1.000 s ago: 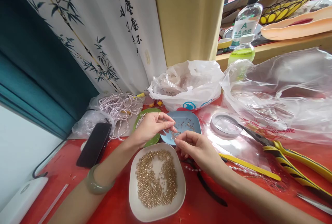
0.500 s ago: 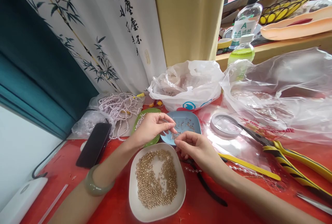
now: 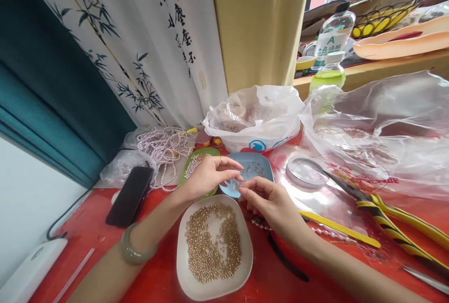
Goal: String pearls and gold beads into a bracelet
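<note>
Curtain [image 3: 140,18] of white fabric, painted with bamboo and black characters, hangs behind a glossy red tabletop [image 3: 277,289]; the whole scene sits slightly lower and further right in view than half a second ago, though the things on the table keep their places among themselves. A crumpled clear plastic bag [image 3: 379,111] spreads at the right; a smaller white plastic bag with blue print [image 3: 252,125] stands behind the plates; yellow-and-black-handled steel pliers [image 3: 372,201] lie in front of the clear bag; a cream rounded-square dish [image 3: 182,256] of gold beads lies nearest the person.

The left hand [image 3: 205,176] has shifted a little toward the right one; its index finger now stands straighter and further from the thumb, leaving a visible gap, and more of the green plate [image 3: 210,192] with its pale beads shows past it; the right hand [image 3: 268,198] is nearly as before, curled, thumb and index finger close together; whether either has hold of something cannot be told. Between and beyond the fingertips lies the blue rounded-square plate [image 3: 268,174]; on it are scattered the smallest things, slender metallic pieces [image 3: 256,169].
</note>
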A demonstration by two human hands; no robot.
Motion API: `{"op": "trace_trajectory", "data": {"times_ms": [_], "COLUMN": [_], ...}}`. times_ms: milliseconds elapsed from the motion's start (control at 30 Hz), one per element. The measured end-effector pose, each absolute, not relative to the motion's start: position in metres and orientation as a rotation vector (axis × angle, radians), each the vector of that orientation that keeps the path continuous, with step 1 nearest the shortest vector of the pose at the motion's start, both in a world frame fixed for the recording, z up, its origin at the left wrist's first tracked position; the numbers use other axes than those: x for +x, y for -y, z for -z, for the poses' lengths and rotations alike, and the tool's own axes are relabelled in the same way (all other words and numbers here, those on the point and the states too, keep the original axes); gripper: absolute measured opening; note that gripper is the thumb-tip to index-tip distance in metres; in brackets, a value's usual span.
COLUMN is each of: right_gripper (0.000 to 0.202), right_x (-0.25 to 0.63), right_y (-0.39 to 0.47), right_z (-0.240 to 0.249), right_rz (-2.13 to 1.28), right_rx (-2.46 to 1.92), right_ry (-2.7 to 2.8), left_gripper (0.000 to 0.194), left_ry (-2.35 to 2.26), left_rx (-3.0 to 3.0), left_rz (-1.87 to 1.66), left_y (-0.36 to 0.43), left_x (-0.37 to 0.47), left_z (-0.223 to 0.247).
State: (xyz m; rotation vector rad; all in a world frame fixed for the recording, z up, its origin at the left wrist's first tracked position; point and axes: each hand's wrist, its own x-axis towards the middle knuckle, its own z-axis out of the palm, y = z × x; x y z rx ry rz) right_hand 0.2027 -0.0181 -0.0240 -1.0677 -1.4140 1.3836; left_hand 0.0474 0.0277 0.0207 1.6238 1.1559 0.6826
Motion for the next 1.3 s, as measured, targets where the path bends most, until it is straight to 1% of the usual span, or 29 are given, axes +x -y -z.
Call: {"op": "trace_trajectory", "data": {"times_ms": [100,267,467,633,800,900,1000,1200,1300], "right_gripper": [0.018,0.018,0.018,0.016,0.018,0.017,0.017,0.024,0.024], "right_x": [0.205,0.211,0.216,0.216,0.214,0.214,0.217,0.229,0.231], "right_y": [0.017,0.015,0.015,0.016,0.02,0.022,0.02,0.011,0.011], "right_z": [0.021,0.012,0.0,-0.012,-0.017,-0.02,-0.025,-0.032,-0.036], "right_rz": [-1.228,-1.077,-0.995,-0.949,-1.004,-1.02,-0.982,-0.981,-0.991], "right_rx": [-1.077,-1.022,-1.055,-1.079,-1.035,-1.018,-1.033,-1.078,-1.051], "right_ry": [1.434,1.436,1.433,1.408,1.359,1.353,1.39,1.451,1.454], "left_gripper": [0.021,0.014,0.026,0.032,0.025,0.014,0.008,0.008,0.01], "left_ry": [-1.167,-1.127,-0.999,-1.126,-0.916,-0.895,-0.901,-0.894,-0.856], "left_rx": [1.551,1.367,1.275,1.333,1.212,1.153,1.131,1.119,1.116], "left_rz": [-0.694,-0.659,-0.638,-0.809,-0.808,-0.819,-0.882,-0.916,-0.909], "left_y": [-0.026,-0.017,-0.007,-0.003,0.009,0.013,0.012,0.007,0.007], "left_x": [0.049,0.057,0.067,0.07,0.077,0.079,0.078,0.075,0.074], "left_z": [-0.021,-0.023,-0.02,-0.011,-0.013,-0.017,-0.017,-0.017,-0.017]}}
